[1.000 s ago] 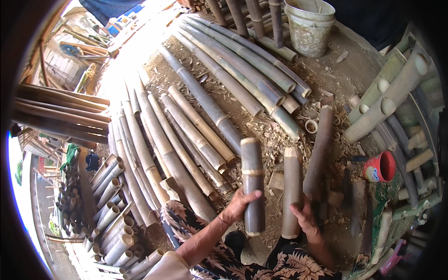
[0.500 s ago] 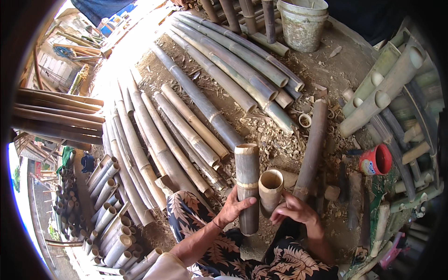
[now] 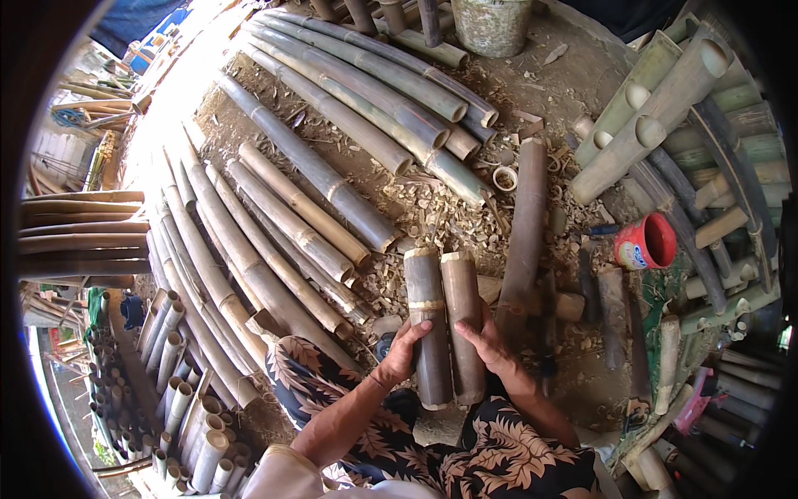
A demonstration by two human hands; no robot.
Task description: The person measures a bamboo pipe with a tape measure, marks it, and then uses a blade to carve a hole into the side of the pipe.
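Two short bamboo pieces stand side by side above my lap, close to upright. My left hand (image 3: pixel 405 351) is wrapped round the left bamboo piece (image 3: pixel 430 333), thumb across its front, below a pale node ring. The right bamboo piece (image 3: pixel 463 320) is about as long and a little browner. My right hand (image 3: pixel 485 339) grips it from its right side, with the thumb on the front. Their top rims sit nearly level, and a narrow gap shows between the two. The fingers behind both pieces are hidden.
Long bamboo poles (image 3: pixel 274 258) lie to the left and ahead. Wood shavings (image 3: pixel 449 212) cover the ground beyond my hands. A dark bamboo length (image 3: pixel 525 224) and a red tub (image 3: pixel 645 242) are to the right. Cut bamboo (image 3: pixel 212 453) is stacked at lower left; a whitish bucket (image 3: pixel 492 25) stands far ahead.
The right piece has turned from showing its hollow end to standing upright beside the left one. My right hand has closed round it. The view has shifted, so the surroundings sit further left and higher.
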